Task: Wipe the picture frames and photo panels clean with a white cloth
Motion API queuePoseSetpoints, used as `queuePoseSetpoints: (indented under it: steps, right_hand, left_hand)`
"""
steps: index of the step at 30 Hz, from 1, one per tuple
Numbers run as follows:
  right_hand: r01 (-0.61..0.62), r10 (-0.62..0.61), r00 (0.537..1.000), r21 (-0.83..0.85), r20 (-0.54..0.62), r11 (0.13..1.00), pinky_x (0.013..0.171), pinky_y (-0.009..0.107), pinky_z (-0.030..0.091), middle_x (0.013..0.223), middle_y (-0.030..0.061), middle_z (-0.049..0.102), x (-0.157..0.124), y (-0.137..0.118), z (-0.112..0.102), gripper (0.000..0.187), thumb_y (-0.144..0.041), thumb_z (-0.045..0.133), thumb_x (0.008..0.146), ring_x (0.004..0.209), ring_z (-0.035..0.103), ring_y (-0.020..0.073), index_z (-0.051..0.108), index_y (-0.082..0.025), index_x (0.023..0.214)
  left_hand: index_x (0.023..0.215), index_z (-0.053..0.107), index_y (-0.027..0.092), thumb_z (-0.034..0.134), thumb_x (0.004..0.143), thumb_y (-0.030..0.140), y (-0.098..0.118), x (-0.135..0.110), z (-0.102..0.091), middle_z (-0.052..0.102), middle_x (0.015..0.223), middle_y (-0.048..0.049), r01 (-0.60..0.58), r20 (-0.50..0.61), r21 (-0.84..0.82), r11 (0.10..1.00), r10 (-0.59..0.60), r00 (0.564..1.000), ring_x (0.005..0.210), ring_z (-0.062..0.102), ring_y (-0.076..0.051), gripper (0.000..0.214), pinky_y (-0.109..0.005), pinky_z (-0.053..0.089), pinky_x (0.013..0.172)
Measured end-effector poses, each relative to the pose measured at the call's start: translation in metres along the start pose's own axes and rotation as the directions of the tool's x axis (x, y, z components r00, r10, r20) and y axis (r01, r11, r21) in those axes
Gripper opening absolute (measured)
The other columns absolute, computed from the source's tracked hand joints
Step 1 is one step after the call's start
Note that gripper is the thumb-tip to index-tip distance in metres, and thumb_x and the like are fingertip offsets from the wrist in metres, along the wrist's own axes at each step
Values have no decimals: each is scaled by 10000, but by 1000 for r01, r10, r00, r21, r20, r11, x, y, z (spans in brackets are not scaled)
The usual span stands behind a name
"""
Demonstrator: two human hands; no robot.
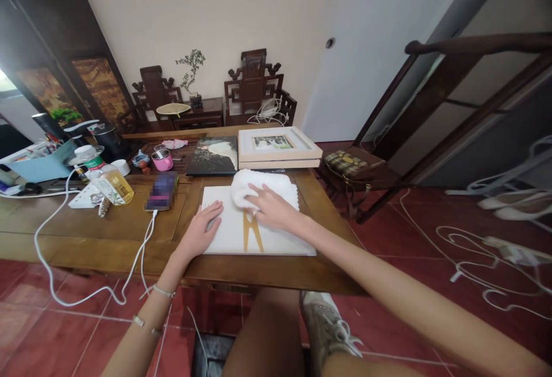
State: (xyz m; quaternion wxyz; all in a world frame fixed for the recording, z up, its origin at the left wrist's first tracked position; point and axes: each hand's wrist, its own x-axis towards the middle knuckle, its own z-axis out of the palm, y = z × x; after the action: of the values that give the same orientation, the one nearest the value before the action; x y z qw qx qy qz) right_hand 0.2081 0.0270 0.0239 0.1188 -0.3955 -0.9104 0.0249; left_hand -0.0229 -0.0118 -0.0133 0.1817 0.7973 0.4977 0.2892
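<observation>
My left hand [206, 226] lies flat with its fingers stretched out on the left side of a white board [288, 238]. My right hand [272, 207] grips a folded white towel [276, 183] and presses it on the upper part of the board. Below the towel a gold shape [253, 234] like a pair of legs shows on the board; its upper part is hidden by the towel and my right hand. The board lies flat near the front edge of the wooden table [202, 265].
Behind the board are a framed picture [280, 147] and a dark photo panel [212, 156]. To the left are a phone [162, 190] on a white cable, a pink cup [163, 160], a bottle [107, 181] and a power strip [84, 197]. A chair [431, 101] stands at right.
</observation>
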Motion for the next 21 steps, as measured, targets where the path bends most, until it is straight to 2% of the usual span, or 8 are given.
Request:
queuePoseSetpoints:
  steps: [2, 4, 8, 11, 13, 15, 17, 21]
  right_hand:
    - [-19, 19, 1000, -20, 18, 1000, 1054, 515, 294, 1310, 191, 541, 11, -3, 1, 360, -113, 436, 829, 1323, 366, 312, 620, -108, 1138]
    - [1, 1, 999, -39, 52, 999, 1065, 537, 264, 1363, 202, 489, 7, -15, 1, 369, -114, 473, 808, 1348, 310, 343, 620, -93, 1146]
    - [85, -81, 984, -14, 157, 996, 1102, 578, 146, 1457, 208, 361, -33, -54, -1, 410, -116, 537, 767, 1389, 176, 381, 629, -100, 1167]
    - [179, -193, 951, 78, 243, 981, 1094, 606, 145, 1459, 210, 355, -66, -79, -10, 357, -161, 570, 768, 1387, 166, 392, 667, -122, 1109]
    - [233, -260, 924, 128, 281, 964, 1089, 610, 165, 1452, 209, 367, -79, -87, -17, 320, -190, 587, 768, 1383, 181, 395, 686, -124, 1065]
    - [250, -289, 914, 163, 285, 954, 1092, 585, 197, 1443, 185, 394, -82, -86, -22, 331, -187, 588, 762, 1382, 209, 370, 682, -140, 1075]
    - [226, -266, 932, 178, 247, 958, 1095, 540, 234, 1424, 153, 437, -75, -77, -25, 365, -159, 583, 742, 1376, 260, 326, 670, -166, 1097]
    - [107, -122, 981, 103, 152, 989, 1093, 486, 254, 1336, 172, 529, -36, -45, -22, 372, -114, 537, 752, 1340, 350, 280, 651, -162, 1103]
  left_hand:
    - [1258, 573, 200, 412, 924, 302, 0, 0, 0, 514, 1377, -76, 1, -4, -8, 1000, -1, 1000, 1329, 414, -224, 384, -507, 185, 1155]
    - [1258, 574, 205, 401, 929, 292, 0, 0, 0, 516, 1375, -73, -3, -12, -15, 1000, 3, 1000, 1327, 416, -220, 382, -501, 189, 1155]
    - [1278, 555, 200, 384, 930, 266, 1, 0, 1, 515, 1376, -79, -8, -14, -7, 1000, 7, 1000, 1325, 420, -221, 394, -507, 195, 1153]
    - [1280, 552, 194, 375, 925, 248, 2, 0, 0, 507, 1383, -84, -6, 7, 7, 1000, 6, 1000, 1330, 412, -226, 401, -521, 193, 1150]
    - [1276, 555, 191, 369, 919, 234, 2, 0, 0, 500, 1389, -87, -8, 14, 17, 1000, 8, 1000, 1333, 409, -227, 404, -524, 194, 1149]
    - [1278, 553, 188, 362, 915, 218, 2, 0, 0, 497, 1392, -89, -12, 15, 28, 1000, 12, 1000, 1334, 407, -226, 411, -523, 196, 1149]
    - [1285, 547, 189, 359, 917, 220, 1, 0, 0, 493, 1396, -85, -14, 18, 31, 999, 14, 1000, 1336, 404, -225, 414, -520, 196, 1150]
    - [1289, 546, 204, 375, 926, 259, 0, 0, 1, 496, 1394, -76, -13, 10, 31, 999, 13, 1000, 1336, 404, -224, 404, -511, 197, 1152]
